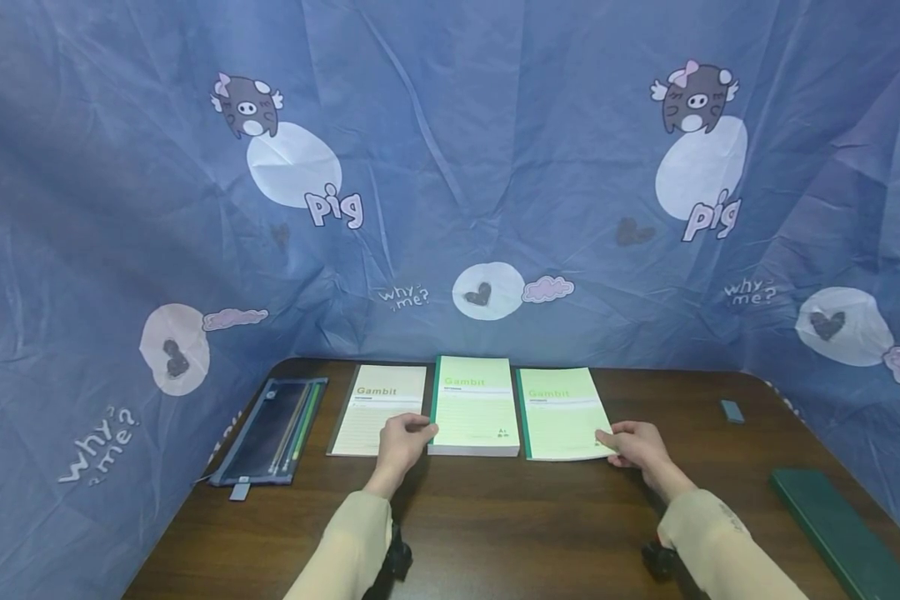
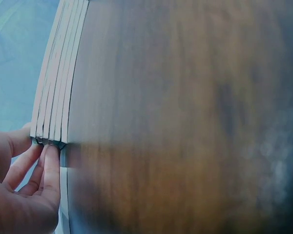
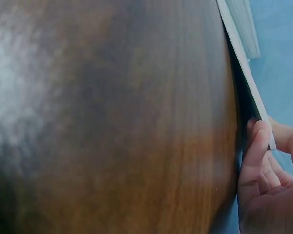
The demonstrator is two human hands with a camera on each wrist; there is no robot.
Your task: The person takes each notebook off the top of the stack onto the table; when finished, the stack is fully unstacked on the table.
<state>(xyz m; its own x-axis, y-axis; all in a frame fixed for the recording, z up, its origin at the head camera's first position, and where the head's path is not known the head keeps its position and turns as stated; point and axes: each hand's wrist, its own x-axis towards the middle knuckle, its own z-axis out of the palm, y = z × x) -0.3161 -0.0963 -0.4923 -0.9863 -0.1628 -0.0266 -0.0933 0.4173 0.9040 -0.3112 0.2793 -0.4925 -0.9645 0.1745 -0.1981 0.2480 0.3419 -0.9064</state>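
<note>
The right hand (image 1: 637,447) pinches the thin notebook (image 1: 561,412) (just its corner); the left hand (image 1: 402,443) grips the thick stack (image 1: 472,412). Best nudge gently, edges straight.

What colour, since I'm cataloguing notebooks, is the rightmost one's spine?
Green; the spine shows best in the head view.

A blue cloth (image 1: 450,167) is hanging behind the desk (image 1: 525,517) and down both sides, creasing and folding throughout. High on it, two dark pigs (image 1: 682,104) are showing, each touching a pale oval (image 1: 701,167) with "pig" lettering (image 1: 333,206). Lower down, grey hearts (image 1: 478,294), pink clouds (image 1: 547,289) and "why me?" lettering (image 1: 99,446) are repeating. The desk is showing dark brown grain and rounded far corners. Light is glinting palely off its surface in the right wrist view.
</note>
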